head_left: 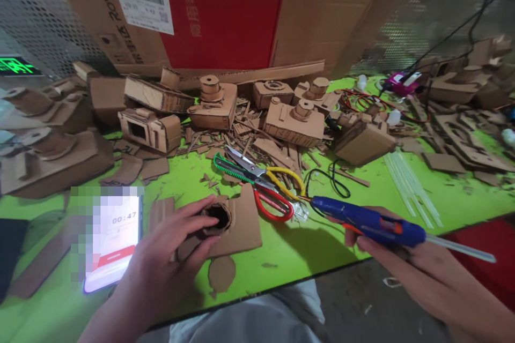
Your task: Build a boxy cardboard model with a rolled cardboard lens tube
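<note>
My right hand [406, 262] is wrapped round a blue hot glue gun [362, 220] with an orange trigger. A clear glue stick [462, 247] sticks out of its back, and its nozzle points left, over the scissors' handles. My left hand [173, 246] has its fingers and thumb round a short cardboard tube [228, 221]. Under the tube lies a flat cardboard piece [247, 225] on the green table. Just below it is a loose cardboard disc [222, 273]. Scissors [273, 190] with red and yellow handles lie beyond, beside a green cutter [231, 169].
A lit phone [116, 241] lies left of my left hand. Several cardboard camera models [293, 120] and scraps line the back, before a large box [225, 10]. Spare glue sticks [410, 187] lie at right. A black cable [336, 177] loops behind the glue gun.
</note>
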{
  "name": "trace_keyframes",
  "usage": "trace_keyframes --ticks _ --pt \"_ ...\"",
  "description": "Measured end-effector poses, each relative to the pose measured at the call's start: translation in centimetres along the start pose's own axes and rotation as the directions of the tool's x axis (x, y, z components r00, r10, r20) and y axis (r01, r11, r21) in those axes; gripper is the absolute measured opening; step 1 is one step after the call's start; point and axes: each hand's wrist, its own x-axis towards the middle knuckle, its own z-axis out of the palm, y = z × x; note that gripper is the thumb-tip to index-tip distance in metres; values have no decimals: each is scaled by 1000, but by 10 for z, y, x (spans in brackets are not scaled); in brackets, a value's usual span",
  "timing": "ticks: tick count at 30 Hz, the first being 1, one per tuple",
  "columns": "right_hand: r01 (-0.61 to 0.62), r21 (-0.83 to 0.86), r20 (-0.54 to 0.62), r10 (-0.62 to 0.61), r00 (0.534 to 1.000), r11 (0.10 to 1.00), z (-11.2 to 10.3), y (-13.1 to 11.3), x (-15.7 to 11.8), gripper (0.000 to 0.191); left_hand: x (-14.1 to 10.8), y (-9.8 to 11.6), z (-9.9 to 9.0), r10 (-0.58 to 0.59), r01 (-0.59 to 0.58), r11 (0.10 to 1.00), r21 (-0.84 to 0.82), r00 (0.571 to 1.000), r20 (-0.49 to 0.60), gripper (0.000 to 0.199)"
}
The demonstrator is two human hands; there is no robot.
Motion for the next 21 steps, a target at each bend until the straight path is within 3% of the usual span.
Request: trace_keyframes --ticks 5,12,16,21 --pt "-254 240 150 223 963 937 16 -24 -1 28 -2 -4 -2 63 -63 997 39 998 12 16" --pt "-50 126 272 14 962 991 43 -62 27 35 -3 -6 4 175 -174 983 58 984 -22 13" --pt "1 13 267 -4 964 1000 57 -67 27 46 -3 -6 8 173 -171 984 46 983 -62 13" --pt "-15 27 273 7 962 1000 65 -68 27 51 -4 -9 11 157 -156 988 13 985 -66 13"
